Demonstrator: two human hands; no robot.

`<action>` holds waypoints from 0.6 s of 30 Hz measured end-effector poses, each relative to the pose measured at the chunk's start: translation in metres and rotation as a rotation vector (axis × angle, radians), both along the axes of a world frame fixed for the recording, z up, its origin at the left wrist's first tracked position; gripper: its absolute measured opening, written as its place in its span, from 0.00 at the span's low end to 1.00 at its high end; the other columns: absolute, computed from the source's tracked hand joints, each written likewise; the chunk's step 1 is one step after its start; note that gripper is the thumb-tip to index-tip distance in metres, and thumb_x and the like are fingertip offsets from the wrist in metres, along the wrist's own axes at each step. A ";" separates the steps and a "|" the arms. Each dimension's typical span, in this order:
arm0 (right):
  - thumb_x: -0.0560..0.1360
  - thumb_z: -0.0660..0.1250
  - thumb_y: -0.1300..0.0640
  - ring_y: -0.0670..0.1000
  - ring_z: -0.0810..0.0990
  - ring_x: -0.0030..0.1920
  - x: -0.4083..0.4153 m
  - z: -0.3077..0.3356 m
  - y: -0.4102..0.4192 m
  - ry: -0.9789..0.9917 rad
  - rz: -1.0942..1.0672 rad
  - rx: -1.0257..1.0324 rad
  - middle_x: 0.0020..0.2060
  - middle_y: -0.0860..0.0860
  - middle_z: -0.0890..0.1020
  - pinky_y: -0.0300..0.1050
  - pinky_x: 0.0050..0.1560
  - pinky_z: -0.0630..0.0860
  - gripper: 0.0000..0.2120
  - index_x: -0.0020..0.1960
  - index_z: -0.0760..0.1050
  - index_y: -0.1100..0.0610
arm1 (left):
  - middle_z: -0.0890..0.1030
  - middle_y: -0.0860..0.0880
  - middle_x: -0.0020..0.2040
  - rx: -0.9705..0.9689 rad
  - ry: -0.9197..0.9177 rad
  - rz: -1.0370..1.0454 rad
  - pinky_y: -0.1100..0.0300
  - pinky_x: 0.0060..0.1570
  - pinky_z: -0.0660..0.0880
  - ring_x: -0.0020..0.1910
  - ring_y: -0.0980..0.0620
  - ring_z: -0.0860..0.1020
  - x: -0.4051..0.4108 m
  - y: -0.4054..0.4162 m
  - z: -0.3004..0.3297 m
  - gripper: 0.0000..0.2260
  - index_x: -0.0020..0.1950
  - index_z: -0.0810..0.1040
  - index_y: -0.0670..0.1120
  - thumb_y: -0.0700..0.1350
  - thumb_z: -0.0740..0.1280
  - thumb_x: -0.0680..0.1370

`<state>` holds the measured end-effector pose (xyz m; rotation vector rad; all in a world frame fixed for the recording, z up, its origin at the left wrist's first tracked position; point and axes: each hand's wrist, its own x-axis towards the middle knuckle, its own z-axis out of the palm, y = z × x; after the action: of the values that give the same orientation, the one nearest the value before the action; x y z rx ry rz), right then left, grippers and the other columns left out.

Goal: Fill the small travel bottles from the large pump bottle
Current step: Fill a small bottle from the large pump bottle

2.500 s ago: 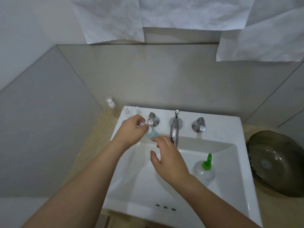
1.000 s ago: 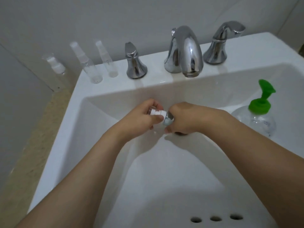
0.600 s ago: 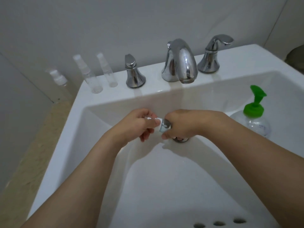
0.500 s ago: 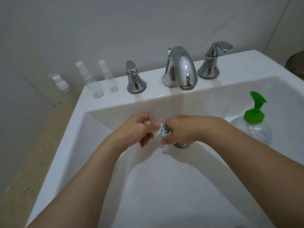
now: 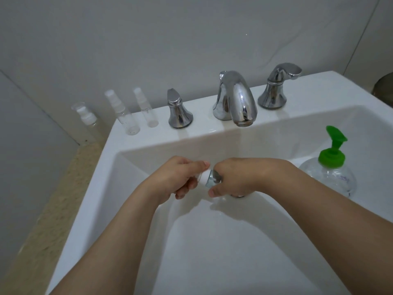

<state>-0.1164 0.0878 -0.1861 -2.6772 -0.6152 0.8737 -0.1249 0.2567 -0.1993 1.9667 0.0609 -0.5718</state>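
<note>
Left hand point(image 5: 180, 176): curled round the white cap end of a small travel bottle point(image 5: 208, 177), held sideways over the sink basin point(image 5: 212, 252).
Right hand point(image 5: 236, 177): wrapped round the bottle's clear body, most of it hidden in the palm; thumb tip showing below.
Step in hand: likely twisting the cap off or on; direction not readable.
Large pump bottle point(image 5: 331, 173): green pump head, clear body, standing inside the basin at right, well apart from both hands.
Other travel bottles: two slim spray bottles point(image 5: 131, 116) on the sink ledge left of the tap handle point(image 5: 178, 111); one pump-top bottle point(image 5: 85, 113) on the counter beyond.
Risk, cap: could slip from the fingers and fall toward the drain point(image 5: 238, 195), just beneath the right hand.
Risk, spill: with the bottle lying sideways, any contents could run out once the cap loosens.
Risk, grip: wet, slick plastic could turn in the palm instead of unscrewing.
Risk, pump bottle: on the sloped basin floor, could tip if an elbow or forearm knocks it.
</note>
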 end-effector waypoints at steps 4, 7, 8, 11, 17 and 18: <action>0.77 0.66 0.42 0.52 0.76 0.36 0.000 0.002 0.000 0.002 -0.009 -0.002 0.38 0.52 0.80 0.43 0.37 0.70 0.19 0.51 0.77 0.59 | 0.70 0.47 0.26 0.030 0.045 0.037 0.64 0.23 0.59 0.19 0.53 0.60 0.000 -0.002 0.003 0.16 0.42 0.76 0.39 0.52 0.66 0.80; 0.76 0.66 0.41 0.53 0.77 0.41 0.001 0.004 0.000 -0.009 -0.021 -0.008 0.46 0.54 0.82 0.46 0.42 0.72 0.20 0.53 0.76 0.59 | 0.69 0.48 0.26 0.038 0.094 0.085 0.64 0.23 0.59 0.19 0.53 0.60 0.000 -0.004 0.006 0.15 0.39 0.76 0.43 0.52 0.65 0.80; 0.75 0.67 0.41 0.53 0.77 0.41 0.001 0.004 0.000 -0.019 -0.025 -0.007 0.46 0.54 0.81 0.46 0.42 0.72 0.20 0.53 0.76 0.59 | 0.69 0.48 0.26 0.034 0.110 0.107 0.64 0.23 0.59 0.19 0.53 0.60 0.000 -0.005 0.007 0.15 0.38 0.75 0.43 0.52 0.65 0.80; 0.74 0.69 0.41 0.52 0.76 0.40 0.001 0.006 0.002 -0.064 -0.037 -0.019 0.45 0.52 0.78 0.45 0.39 0.70 0.20 0.52 0.74 0.57 | 0.67 0.49 0.24 0.023 0.179 0.168 0.66 0.23 0.57 0.19 0.54 0.58 0.002 -0.006 0.006 0.14 0.39 0.73 0.44 0.52 0.64 0.80; 0.72 0.73 0.45 0.52 0.77 0.44 0.000 0.014 -0.003 -0.130 -0.077 -0.023 0.47 0.51 0.77 0.44 0.39 0.72 0.19 0.54 0.72 0.55 | 0.71 0.49 0.30 0.054 0.268 0.114 0.63 0.25 0.66 0.22 0.53 0.67 0.000 -0.004 0.005 0.21 0.43 0.76 0.44 0.62 0.62 0.80; 0.72 0.73 0.45 0.53 0.78 0.46 0.000 0.014 -0.005 -0.135 -0.086 -0.018 0.49 0.52 0.77 0.45 0.43 0.73 0.20 0.56 0.73 0.56 | 0.74 0.47 0.35 0.031 0.229 0.089 0.61 0.27 0.70 0.26 0.51 0.72 0.000 -0.005 0.005 0.21 0.47 0.77 0.43 0.62 0.63 0.79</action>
<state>-0.1162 0.0826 -0.1719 -2.7733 -0.5177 0.6843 -0.1252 0.2515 -0.1940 1.9101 0.3007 -0.7387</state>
